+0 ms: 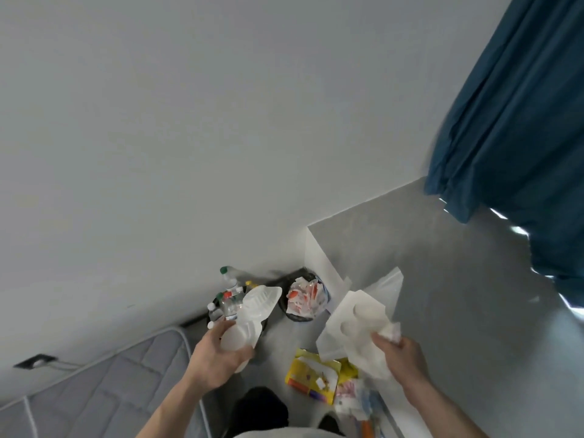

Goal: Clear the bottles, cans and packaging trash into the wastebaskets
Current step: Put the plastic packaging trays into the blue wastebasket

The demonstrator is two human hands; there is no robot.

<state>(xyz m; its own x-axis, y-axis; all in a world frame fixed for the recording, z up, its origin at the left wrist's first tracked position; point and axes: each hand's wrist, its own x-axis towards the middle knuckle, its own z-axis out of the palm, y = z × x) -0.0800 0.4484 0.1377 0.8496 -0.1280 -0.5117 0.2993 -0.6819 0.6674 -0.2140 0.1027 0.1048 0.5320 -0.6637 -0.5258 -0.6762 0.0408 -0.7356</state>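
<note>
Gripping a white plastic tray [252, 314], the left hand [221, 352] has its fingers curled round the tray's near end, with the far end held above the bottle bin [221, 308] by the wall. The right hand [399, 349] pinches a white moulded insert [354, 324] at its near edge, together with a crumpled scrap [392, 331]; the insert hangs over the floor near the corner of a grey surface [442, 263].

Two wastebaskets stand on the floor against the wall: the bottle bin, crowded with clear bottles [229, 279] standing above its rim, and just beside it a second bin [303, 300] heaped with red and white wrappers. A yellow box [313, 374] lies torn open on the floor by the person's feet, with more wrappers [350, 396] along the surface's near edge.

Both white pieces look thin, light and springy. They should weigh almost nothing, but may flex, crackle or catch the air, so an edge pinch gives little control. Folding or crushing each one first would probably help, since both bins look nearly full and a broad flat sheet may perch on top and slide off. A grip across the middle would steady them best.
</note>
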